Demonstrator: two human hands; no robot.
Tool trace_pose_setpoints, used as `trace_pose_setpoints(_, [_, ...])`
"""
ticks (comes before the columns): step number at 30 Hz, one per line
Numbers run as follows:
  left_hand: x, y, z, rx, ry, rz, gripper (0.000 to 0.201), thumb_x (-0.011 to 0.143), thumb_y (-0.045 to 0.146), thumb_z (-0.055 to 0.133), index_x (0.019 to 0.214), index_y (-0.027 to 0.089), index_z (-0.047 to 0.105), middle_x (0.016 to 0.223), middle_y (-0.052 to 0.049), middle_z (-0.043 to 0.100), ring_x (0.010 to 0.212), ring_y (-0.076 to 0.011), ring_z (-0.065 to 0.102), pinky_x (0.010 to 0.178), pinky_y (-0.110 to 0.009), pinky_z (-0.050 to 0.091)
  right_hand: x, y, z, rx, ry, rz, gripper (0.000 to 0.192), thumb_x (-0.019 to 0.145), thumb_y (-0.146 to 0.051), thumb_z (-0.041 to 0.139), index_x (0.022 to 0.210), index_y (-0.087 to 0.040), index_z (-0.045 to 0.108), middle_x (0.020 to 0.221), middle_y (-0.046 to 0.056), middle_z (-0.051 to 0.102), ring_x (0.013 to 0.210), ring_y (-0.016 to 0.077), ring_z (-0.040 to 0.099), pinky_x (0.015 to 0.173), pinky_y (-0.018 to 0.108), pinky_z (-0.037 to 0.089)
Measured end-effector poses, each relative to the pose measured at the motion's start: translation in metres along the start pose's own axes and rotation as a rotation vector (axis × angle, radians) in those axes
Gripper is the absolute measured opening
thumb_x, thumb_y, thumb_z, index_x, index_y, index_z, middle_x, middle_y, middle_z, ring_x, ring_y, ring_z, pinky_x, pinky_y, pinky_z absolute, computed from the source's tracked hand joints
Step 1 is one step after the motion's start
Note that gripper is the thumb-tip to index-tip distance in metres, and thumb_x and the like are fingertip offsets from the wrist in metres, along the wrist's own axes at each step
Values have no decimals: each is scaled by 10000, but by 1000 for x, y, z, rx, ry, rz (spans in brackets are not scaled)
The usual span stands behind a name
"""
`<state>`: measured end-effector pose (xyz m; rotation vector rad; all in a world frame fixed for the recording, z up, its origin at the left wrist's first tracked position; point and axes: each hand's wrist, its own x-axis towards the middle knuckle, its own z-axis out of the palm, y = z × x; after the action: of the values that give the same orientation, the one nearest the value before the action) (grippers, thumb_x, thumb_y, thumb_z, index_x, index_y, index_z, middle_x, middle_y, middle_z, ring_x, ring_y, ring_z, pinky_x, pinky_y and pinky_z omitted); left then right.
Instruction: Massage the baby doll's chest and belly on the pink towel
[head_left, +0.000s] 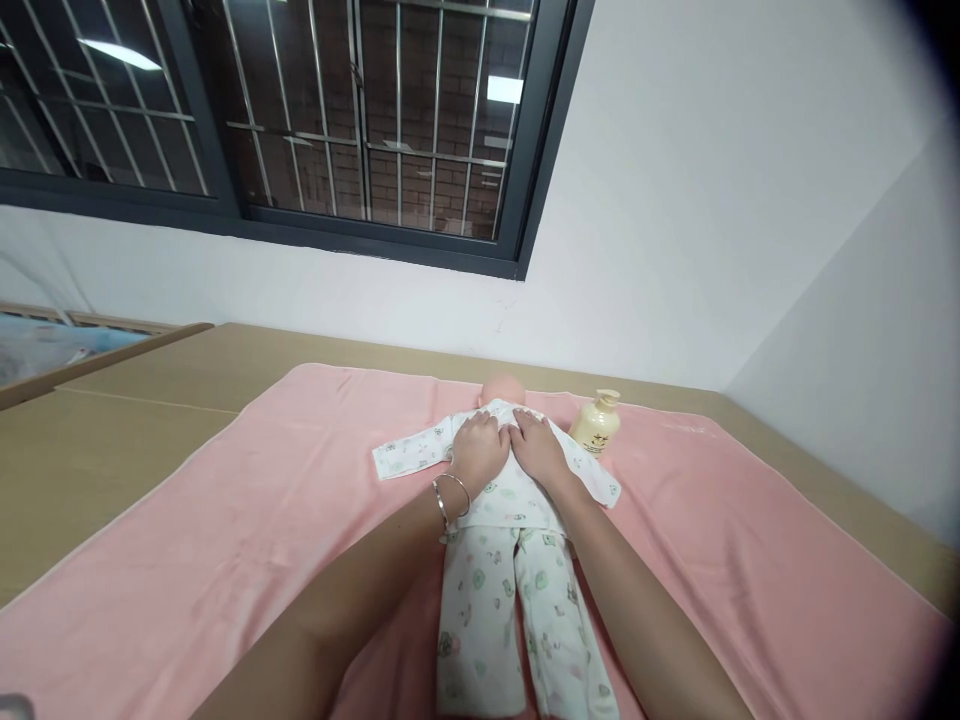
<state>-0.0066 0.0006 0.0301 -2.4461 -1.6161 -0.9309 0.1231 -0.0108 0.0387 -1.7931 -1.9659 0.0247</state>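
mostly hidden doll [501, 470] under both hands

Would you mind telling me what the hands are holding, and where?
Nothing is gripped: the left hand and right hand rest flat, side by side, on the upper back of the baby doll in white printed pyjamas.

Bare forearms, no sleeves, thin silver bangle [451, 497] on left wrist

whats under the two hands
Both hands, left hand and right hand, lie flat on the doll in printed white clothes, on a pink towel. The doll's chest is covered.
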Motion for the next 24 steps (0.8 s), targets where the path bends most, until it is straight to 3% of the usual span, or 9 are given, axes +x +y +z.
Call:
trace_pose_setpoints(4, [6,-8,4,-21,-65,-13,410,949,320,380,1222,91,583,1347,-170,573,1306,-279,484,1107,-420,358,-7,-14,-11,-154,61,22,375,959,-258,336,1049,-134,678,1089,139,696,1068,230,617,1080,378,295])
trace_pose_setpoints(7, [9,-13,7,-48,-102,-2,439,950,332,364,1288,108,532,1410,-156,521,1340,-285,437,1133,-458,313,-12,-24,-16,-259,67,59,401,956,-280,341,902,-131,710,924,149,716,919,244,654,986,370,368])
trace_pose_setpoints(10, [10,-16,10,-68,-122,-2,465,947,334,359,1341,119,482,1444,-142,488,1364,-280,402,1149,-467,285,-15,-28,-16,-282,65,108,408,947,-296,348,874,-138,717,881,148,711,880,260,656,834,344,432])
trace_pose_setpoints(13, [10,-17,12,-80,-118,-4,472,952,339,345,1352,122,471,1453,-139,478,1371,-275,390,1155,-473,276,-13,-25,-13,-218,66,140,379,941,-290,358,927,-151,710,928,130,711,900,251,657,803,325,445])
trace_pose_setpoints(15, [10,-17,13,-85,-110,-3,469,954,333,343,1351,118,472,1446,-142,485,1366,-272,396,1154,-474,277,-9,-19,-9,-128,72,111,363,943,-277,363,1043,-155,689,1080,122,696,1045,241,628,896,316,433])
trace_pose_setpoints(19, [8,-15,13,-70,-79,3,455,956,341,364,1335,121,485,1424,-142,505,1358,-274,405,1146,-474,292,0,-3,0,43,41,40,460,967,-292,347,1351,-109,521,1433,120,496,1372,208,388,1131,315,261])
trace_pose_setpoints(24, [0,-4,6,33,3,50,373,962,291,360,1197,99,578,1253,-166,608,1226,-289,517,1054,-450,392,3,5,7,82,24,43,496,974,-307,321,1390,-84,473,1467,133,451,1399,211,344,1168,335,195])
